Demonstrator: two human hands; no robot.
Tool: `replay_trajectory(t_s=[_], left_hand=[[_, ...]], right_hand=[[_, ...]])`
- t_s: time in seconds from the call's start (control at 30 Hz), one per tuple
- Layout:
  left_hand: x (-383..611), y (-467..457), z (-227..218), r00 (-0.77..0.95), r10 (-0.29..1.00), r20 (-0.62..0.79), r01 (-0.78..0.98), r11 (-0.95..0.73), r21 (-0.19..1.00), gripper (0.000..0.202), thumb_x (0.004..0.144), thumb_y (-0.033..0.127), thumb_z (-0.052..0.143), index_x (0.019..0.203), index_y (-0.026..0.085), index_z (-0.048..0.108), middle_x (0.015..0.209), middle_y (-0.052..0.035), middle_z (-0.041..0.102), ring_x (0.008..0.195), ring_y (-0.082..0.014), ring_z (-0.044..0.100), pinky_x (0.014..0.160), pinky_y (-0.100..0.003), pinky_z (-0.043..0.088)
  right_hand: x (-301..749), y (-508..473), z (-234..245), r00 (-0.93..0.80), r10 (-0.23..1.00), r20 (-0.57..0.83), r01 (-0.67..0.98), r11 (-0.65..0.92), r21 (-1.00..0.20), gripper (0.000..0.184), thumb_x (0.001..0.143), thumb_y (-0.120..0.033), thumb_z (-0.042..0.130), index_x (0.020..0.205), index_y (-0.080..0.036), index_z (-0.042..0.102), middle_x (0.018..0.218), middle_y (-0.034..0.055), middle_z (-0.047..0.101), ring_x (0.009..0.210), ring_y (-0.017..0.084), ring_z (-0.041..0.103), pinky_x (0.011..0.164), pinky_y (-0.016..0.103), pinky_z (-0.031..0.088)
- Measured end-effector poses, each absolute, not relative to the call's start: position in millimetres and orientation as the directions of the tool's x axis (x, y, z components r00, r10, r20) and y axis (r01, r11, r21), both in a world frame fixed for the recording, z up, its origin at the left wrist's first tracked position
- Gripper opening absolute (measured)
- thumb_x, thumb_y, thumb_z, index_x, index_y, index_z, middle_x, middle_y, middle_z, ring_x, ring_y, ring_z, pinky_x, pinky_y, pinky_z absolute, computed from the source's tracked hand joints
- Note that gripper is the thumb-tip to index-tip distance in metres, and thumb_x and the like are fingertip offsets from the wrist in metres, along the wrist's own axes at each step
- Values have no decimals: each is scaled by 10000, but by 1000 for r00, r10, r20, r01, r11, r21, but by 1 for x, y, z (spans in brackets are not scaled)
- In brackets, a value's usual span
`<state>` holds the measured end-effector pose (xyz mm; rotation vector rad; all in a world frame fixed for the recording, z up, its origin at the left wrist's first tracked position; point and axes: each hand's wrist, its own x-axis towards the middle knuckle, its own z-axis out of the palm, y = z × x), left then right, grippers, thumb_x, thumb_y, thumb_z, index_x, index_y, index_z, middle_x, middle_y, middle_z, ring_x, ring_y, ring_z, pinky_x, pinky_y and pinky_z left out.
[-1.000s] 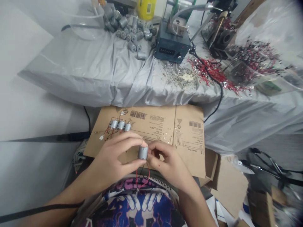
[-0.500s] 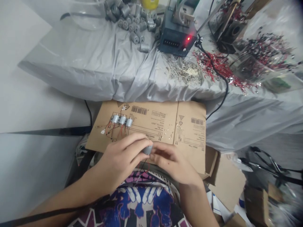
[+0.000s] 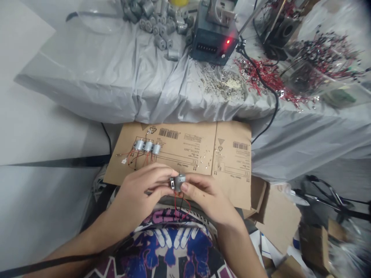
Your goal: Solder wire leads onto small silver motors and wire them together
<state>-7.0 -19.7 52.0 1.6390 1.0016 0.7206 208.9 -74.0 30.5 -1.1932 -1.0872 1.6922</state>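
Both my hands pinch one small grey motor point(image 3: 179, 182) just above my lap. My left hand point(image 3: 142, 193) grips its left side with thumb and fingers. My right hand point(image 3: 207, 199) holds its right side, thumb on top. Thin red and black wires point(image 3: 181, 204) hang from the motor toward my shirt. The motor sits over the near edge of a flat cardboard sheet point(image 3: 203, 154). Three similar motors with wires point(image 3: 147, 146) lie in a row on the cardboard's left part.
A grey plastic-covered table point(image 3: 116, 77) rises behind the cardboard. It carries a heap of grey motors point(image 3: 156, 19), a dark blue box with a red light point(image 3: 213, 40), metal scraps point(image 3: 224, 83) and red wire pieces point(image 3: 261, 77). Cardboard boxes point(image 3: 275, 224) lie at lower right.
The motor has turned in my fingers and now shows its end and shaft. My hands stayed at the cardboard's near edge. The camera tipped slightly.
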Motion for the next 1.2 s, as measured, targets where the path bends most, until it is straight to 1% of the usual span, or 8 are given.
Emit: replay_trajectory(t_s=[0.13,0.33,0.57,0.73,0.83,0.93,1.03,1.2], left_hand=[[-11,-25,51,393,919,-38,292,-86,953,287,944,108,761,1148,307,800,1118,66,867,963,-157,868,940,-194,725],[-15,-31,48,325,945,39,349,-159,923,288,955,191,825,1191,355,799,1141,113,870,1001,-148,865,1035,-191,693],[-13,-33,50,312,943,119,375,-237,896,231,999,209,793,1189,340,791,1143,104,870,987,-168,869,1043,-251,715],[-14,-31,44,364,924,115,339,-246,908,277,1005,210,801,1248,341,789,1157,100,870,946,-133,867,998,-171,697],[-12,-31,39,374,921,105,322,-236,917,285,997,194,804,1253,320,798,1170,69,871,973,-147,867,1026,-194,694],[-11,-30,35,355,930,98,299,-212,930,270,995,183,794,1236,304,800,1156,46,873,975,-153,867,1016,-210,703],[-10,-28,36,335,939,83,264,-178,948,249,981,183,795,1204,292,791,1169,30,860,955,-151,865,927,-189,723],[-13,-23,46,312,950,32,249,-114,962,261,928,177,844,1150,305,797,1084,41,861,936,-183,867,931,-247,746]], right_hand=[[208,-77,32,-267,921,-283,-16,-298,-955,376,1074,-533,696,885,-208,710,785,-27,523,736,136,447,681,303,369],[205,-77,32,-197,951,-238,46,-234,-971,323,1090,-506,690,962,-220,768,824,-17,605,777,146,515,724,305,421],[198,-76,31,-139,975,-172,-46,-179,-983,204,1090,-432,718,1082,-285,858,906,-13,743,836,142,643,784,279,523],[188,-77,26,7,979,-204,-89,-202,-975,200,1068,-445,750,1118,-292,868,967,11,779,984,176,728,898,310,587],[182,-78,20,93,967,-238,-173,-219,-960,308,1024,-421,818,1318,-337,788,916,-21,771,880,140,723,832,273,596],[179,-79,18,95,964,-248,-237,-220,-946,332,1006,-404,847,1312,-336,738,854,-43,759,782,112,707,756,232,590],[182,-79,19,71,975,-210,-210,-192,-959,250,1010,-402,846,1228,-315,760,957,-13,819,860,124,767,799,243,632],[195,-83,23,-88,981,-173,-59,-178,-982,429,1021,-366,837,1432,-353,716,1209,20,856,1117,174,820,987,332,675]])
